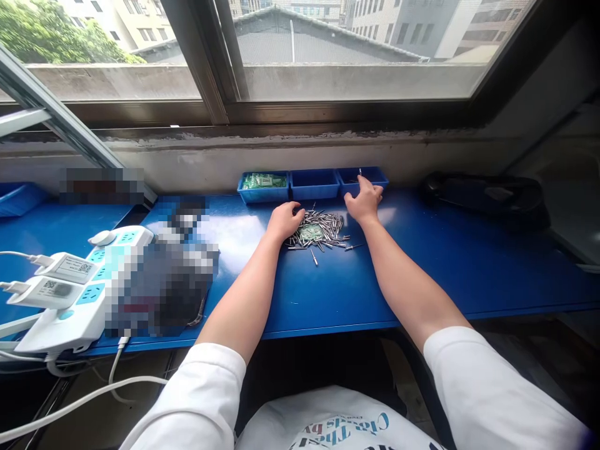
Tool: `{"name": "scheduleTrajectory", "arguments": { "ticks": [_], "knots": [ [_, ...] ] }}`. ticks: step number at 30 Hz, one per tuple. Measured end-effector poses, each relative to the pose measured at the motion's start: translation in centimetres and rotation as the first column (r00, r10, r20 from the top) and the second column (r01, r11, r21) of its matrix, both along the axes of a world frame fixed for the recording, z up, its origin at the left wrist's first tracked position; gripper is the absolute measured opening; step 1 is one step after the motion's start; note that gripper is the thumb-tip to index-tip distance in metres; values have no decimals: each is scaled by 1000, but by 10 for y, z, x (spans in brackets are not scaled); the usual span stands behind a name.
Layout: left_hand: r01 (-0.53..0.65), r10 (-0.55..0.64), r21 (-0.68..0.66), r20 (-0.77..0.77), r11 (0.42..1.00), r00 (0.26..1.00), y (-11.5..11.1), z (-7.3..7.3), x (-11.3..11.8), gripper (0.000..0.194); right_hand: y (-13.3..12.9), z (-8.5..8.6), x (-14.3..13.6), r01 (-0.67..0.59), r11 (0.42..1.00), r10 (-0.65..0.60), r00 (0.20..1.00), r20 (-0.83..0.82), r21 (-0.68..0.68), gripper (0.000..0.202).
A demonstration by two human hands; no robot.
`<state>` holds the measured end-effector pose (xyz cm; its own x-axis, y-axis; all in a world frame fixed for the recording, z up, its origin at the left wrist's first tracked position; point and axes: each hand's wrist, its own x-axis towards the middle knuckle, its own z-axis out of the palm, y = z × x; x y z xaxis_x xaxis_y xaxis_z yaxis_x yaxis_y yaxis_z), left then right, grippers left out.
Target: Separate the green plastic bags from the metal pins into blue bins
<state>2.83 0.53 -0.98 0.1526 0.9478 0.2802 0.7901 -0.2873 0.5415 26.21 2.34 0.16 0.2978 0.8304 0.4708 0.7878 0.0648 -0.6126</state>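
A loose pile of silvery blind rivets (330,225) lies on the blue table, with pale green circuit boards (311,232) showing in its middle. My left hand (284,221) rests at the pile's left edge, thumb and forefinger apart; its other fingers are mostly hidden. My right hand (364,201) reaches over the front rim of the right-hand blue bin (380,177). Its fingers are closed, and a small thin metal piece, apparently a rivet (360,171), sticks up at the fingertips. One single rivet (314,257) lies in front of the pile.
Left of the right-hand bin stand a middle blue bin (315,186) and a left blue bin (263,197) holding green circuit boards (265,180). A white power strip (100,275) with chargers and blurred items occupy the table's left. A dark case (487,197) lies right.
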Motion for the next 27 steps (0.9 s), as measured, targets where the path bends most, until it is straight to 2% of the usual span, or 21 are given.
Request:
{"name": "scheduleTrajectory", "arguments": {
  "ticks": [6, 8, 10, 12, 14, 16, 19, 23, 27],
  "knots": [
    [14, -13, 9, -49, 1000, 999, 0, 0, 0, 38, 8, -9, 6, 2, 994, 4, 999, 50, -114, 72],
    [14, -13, 21, -62, 1000, 998, 1, 0, 0, 37, 8, -10, 3, -7, 995, 12, 999, 50, -96, 70],
    [14, -11, 32, -71, 999, 997, 1, -1, 0, 36, 6, -10, -3, -28, 999, 29, 998, 56, -23, 63],
    [20, -17, 42, -71, 999, 997, 2, -2, 0, 36, 4, -9, -11, -87, 994, 82, 994, 73, 63, 50],
    [23, -21, 44, -60, 999, 998, 3, -4, 0, 36, 2, -10, -20, -206, 973, 196, 976, 98, 103, 34],
    [9, -9, 32, -25, 999, 1000, 5, -6, 0, 37, 0, -13, -28, -345, 935, 336, 935, 112, 83, 25],
    [-14, 14, 9, 50, 1000, 999, 5, -7, 0, 42, -1, -20, -37, -483, 875, 483, 869, 103, -31, 25],
    [10, -11, 19, 48, 1000, 999, 3, -5, 1, 39, -2, -24, -40, -509, 844, 532, 835, 143, -166, 35],
    [47, -45, 41, -43, 998, 998, 0, -1, 3, 32, -1, -24, -39, -534, 829, 557, 814, 162, -165, 23]
  ]
}}
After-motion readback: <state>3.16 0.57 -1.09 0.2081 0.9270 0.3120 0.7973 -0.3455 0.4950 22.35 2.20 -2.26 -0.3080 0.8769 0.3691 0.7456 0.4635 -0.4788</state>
